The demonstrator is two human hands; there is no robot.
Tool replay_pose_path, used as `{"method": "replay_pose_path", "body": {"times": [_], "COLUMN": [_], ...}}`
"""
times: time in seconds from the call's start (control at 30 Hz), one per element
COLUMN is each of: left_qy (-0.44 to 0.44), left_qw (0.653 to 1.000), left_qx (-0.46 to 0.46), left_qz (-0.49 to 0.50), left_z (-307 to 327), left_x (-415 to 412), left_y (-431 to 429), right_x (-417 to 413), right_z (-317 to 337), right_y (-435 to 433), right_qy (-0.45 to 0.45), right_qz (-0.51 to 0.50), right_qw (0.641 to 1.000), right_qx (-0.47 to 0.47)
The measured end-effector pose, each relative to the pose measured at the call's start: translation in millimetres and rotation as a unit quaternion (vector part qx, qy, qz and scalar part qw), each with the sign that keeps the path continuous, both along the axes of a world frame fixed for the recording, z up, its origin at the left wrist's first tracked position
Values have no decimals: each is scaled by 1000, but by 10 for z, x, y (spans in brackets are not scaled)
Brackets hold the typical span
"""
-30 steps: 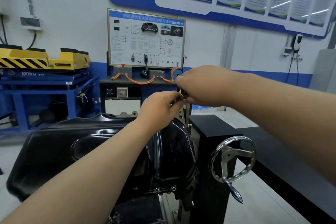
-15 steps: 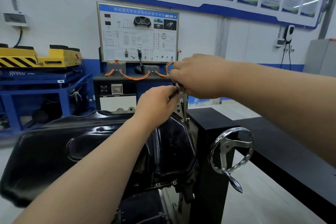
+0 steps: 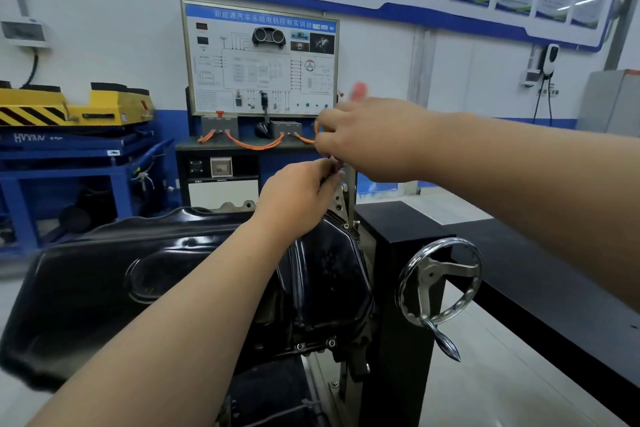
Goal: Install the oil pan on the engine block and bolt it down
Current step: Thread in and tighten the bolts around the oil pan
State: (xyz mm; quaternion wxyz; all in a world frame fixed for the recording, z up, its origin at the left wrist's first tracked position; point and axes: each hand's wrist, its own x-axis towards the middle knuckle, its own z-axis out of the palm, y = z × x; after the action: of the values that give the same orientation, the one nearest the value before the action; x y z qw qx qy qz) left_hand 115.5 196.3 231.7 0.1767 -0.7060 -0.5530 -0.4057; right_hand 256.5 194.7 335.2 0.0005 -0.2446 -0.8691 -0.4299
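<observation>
Workshop training room, white wall with a blue band, wiring board [image 3: 259, 59] behind. Black oil pan [image 3: 173, 270] sits on the engine block [image 3: 235, 206] on its stand, sump side up, next to the handwheel [image 3: 440, 284]. Its long axis runs left to right across the view, bulkier end left, lower end pointing right at the stand post. Right hand [image 3: 374, 139] is curled round a red-handled driver [image 3: 358, 90], handle blurred above the knuckles, shaft dropping toward the pan's far right corner. Left hand [image 3: 298, 191] pinches at the shaft just under the right; cannot tell if a bolt is there. Likely step: starting a flange bolt. Keep the shaft square to the flange, steady the tip with the left fingers, spin lightly so the threads catch, torque later; two bolts [image 3: 299, 346] sit in the near flange
</observation>
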Motion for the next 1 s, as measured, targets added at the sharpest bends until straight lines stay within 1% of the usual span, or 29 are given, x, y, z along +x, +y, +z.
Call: {"method": "replay_pose_path", "body": {"times": [0.07,0.1,0.13,0.17,0.2,0.23,0.27,0.3,0.33,0.37,0.4,0.43,0.47,0.5,0.53,0.57,0.6,0.63,0.67,0.7,0.73,0.77,0.8,0.83,0.87,0.9,0.93,1.0], "left_qy": [-20,-43,-62,-62,-44,-26,-19,-13,-6,7,23,35,39,30,11,-9,-16,-8,5,19,28,32,33,31,25,17,4,-34], "left_qw": [1000,999,997,995,993,991,992,995,998,999,999,999,998,999,999,999,997,993,989,988,990,993,995,997,997,997,997,996], "left_qx": [-11,-18,-33,-54,-73,-79,-73,-57,-40,-29,-27,-30,-34,-34,-32,-37,-52,-73,-91,-96,-89,-74,-63,-58,-62,-67,-71,-73], "left_qz": [13,16,27,52,84,105,101,75,44,23,16,17,21,25,28,38,60,90,116,122,108,85,63,45,34,29,27,25], "left_z": [7,18,33,46,55,54,47,33,15,1,-7,-14,-13,-12,-5,3,15,23,20,8,-7,-23,-29,-24,-15,-12,-5,8], "left_x": [-9,-11,-19,-13,-5,6,6,3,2,11,20,29,28,27,18,15,9,15,27,39,43,39,32,24,22,28,28,16], "left_y": [15,18,36,44,49,44,43,48,56,54,57,57,67,73,88,105,110,114,115,109,98,85,84,82,81,88,87,100], "right_x": [-13,-46,-91,-132,-160,-179,-167,-139,-98,-44,4,40,58,59,43,1,-34,-70,-99,-122,-131,-121,-87,-40,-8,12,20,-38], "right_z": [-35,-77,-126,-172,-205,-220,-206,-171,-130,-80,-29,4,-3,-36,-71,-119,-182,-245,-302,-337,-328,-285,-215,-127,-44,10,6,-57], "right_y": [-16,-13,-8,-16,-27,-22,-34,-19,-23,-19,17,48,77,67,43,41,26,3,-23,-31,-47,-62,-78,-68,-34,-22,-19,-46], "right_qy": [62,127,203,268,316,324,301,246,167,85,13,-34,-42,-2,70,155,236,301,328,321,283,214,136,60,-2,-33,-15,105], "right_qz": [5,-6,-43,-92,-119,-122,-115,-97,-68,-31,-1,19,34,25,14,-20,-70,-118,-142,-147,-141,-130,-92,-52,-12,5,15,-22], "right_qw": [998,992,978,955,932,928,938,960,982,995,1000,999,998,1000,997,987,965,935,918,920,939,963,985,997,1000,999,999,994], "right_qx": [4,-8,-37,-87,-129,-139,-127,-96,-63,-30,-2,19,23,6,-16,-44,-90,-142,-171,-167,-138,-96,-49,-10,19,36,35,7]}}
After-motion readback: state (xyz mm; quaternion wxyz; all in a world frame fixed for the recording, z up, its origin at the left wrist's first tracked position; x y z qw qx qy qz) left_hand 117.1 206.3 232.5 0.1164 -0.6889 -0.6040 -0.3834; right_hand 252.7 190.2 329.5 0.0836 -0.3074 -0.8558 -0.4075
